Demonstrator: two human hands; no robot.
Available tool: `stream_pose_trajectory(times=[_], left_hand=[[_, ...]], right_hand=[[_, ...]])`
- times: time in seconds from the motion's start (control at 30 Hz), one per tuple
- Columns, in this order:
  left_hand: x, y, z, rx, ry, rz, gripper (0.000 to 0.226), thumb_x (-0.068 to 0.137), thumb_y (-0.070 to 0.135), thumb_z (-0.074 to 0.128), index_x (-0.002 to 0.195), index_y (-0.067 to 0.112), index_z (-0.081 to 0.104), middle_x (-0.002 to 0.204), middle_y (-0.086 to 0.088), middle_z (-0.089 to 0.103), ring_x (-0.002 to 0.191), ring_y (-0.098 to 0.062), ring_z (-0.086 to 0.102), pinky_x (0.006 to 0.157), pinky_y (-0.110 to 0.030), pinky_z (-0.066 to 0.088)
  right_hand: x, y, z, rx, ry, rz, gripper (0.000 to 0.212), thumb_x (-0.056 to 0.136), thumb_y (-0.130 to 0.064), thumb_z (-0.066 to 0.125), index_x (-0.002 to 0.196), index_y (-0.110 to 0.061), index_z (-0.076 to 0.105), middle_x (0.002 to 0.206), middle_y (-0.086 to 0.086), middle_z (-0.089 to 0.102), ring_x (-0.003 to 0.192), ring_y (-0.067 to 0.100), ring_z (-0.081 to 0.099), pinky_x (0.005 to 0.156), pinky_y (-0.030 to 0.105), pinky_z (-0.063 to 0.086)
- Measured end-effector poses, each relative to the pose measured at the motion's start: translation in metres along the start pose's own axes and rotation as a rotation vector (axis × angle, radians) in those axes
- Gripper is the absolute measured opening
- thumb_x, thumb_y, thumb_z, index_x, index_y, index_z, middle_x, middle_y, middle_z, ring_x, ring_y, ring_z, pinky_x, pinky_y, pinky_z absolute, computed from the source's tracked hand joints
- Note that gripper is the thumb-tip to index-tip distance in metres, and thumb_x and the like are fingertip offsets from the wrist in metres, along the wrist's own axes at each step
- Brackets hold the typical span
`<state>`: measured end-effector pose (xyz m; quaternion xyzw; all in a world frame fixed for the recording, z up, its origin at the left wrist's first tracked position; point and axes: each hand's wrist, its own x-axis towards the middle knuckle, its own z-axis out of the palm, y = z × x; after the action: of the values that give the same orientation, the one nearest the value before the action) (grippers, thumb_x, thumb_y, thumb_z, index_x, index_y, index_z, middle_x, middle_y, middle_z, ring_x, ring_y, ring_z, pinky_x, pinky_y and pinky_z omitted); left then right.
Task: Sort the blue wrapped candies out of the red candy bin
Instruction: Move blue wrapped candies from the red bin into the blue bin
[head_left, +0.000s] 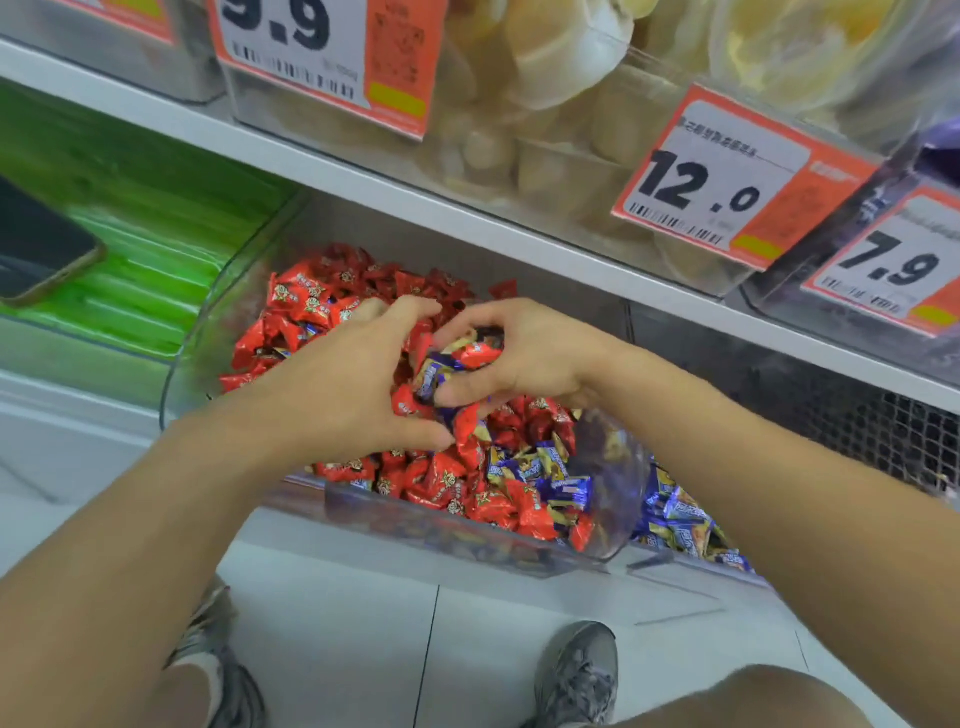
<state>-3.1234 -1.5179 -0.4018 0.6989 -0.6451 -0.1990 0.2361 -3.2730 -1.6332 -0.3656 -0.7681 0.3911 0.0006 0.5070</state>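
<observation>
A clear plastic bin (208, 332) on the lower shelf holds a heap of red wrapped candies (306, 306). Several blue wrapped candies (563, 488) lie mixed in at its front right. My right hand (524, 353) hovers over the middle of the heap, its fingers curled round a small bunch of blue and red candies (447, 364). My left hand (343, 384) lies on the red candies just to the left, fingers spread and reaching into the heap, thumb touching a red wrapper.
A neighbouring bin to the right holds blue candies (680, 514). A green bin (130, 249) with a dark phone (36, 244) on it stands to the left. The white upper shelf (363, 182) with price tags (727, 182) hangs close above. My shoes (576, 675) stand on the tiled floor.
</observation>
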Motion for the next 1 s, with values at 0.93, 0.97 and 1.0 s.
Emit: stream_pose_trajectory(times=[0.93,0.97,1.0], left_hand=[[0.012,0.005,0.024,0.242,0.020,-0.039,0.039,0.087,0.028,0.066,0.125,0.025,0.060,0.110,0.003,0.052,0.097,-0.019,0.057,0.086,-0.032,0.047],[0.012,0.003,0.023,0.232,0.021,-0.050,0.037,0.088,0.029,0.066,0.125,0.024,0.062,0.112,0.001,0.054,0.099,-0.019,0.057,0.086,-0.031,0.046],[0.013,0.001,0.022,0.213,0.027,-0.064,0.035,0.089,0.029,0.066,0.123,0.023,0.064,0.112,0.000,0.055,0.100,-0.019,0.058,0.085,-0.030,0.045]], right_hand=[[-0.032,0.060,0.008,-0.170,0.361,-0.364,0.031,0.098,-0.013,0.056,0.126,-0.027,0.057,0.109,-0.018,0.068,0.098,0.003,0.065,0.087,0.026,0.052],[-0.032,0.060,0.007,-0.140,0.384,-0.374,0.030,0.099,-0.015,0.056,0.126,-0.028,0.056,0.109,-0.017,0.069,0.099,0.003,0.065,0.088,0.025,0.052],[-0.032,0.060,0.006,-0.112,0.408,-0.377,0.030,0.099,-0.018,0.057,0.126,-0.029,0.055,0.109,-0.016,0.070,0.099,0.003,0.066,0.088,0.025,0.052]])
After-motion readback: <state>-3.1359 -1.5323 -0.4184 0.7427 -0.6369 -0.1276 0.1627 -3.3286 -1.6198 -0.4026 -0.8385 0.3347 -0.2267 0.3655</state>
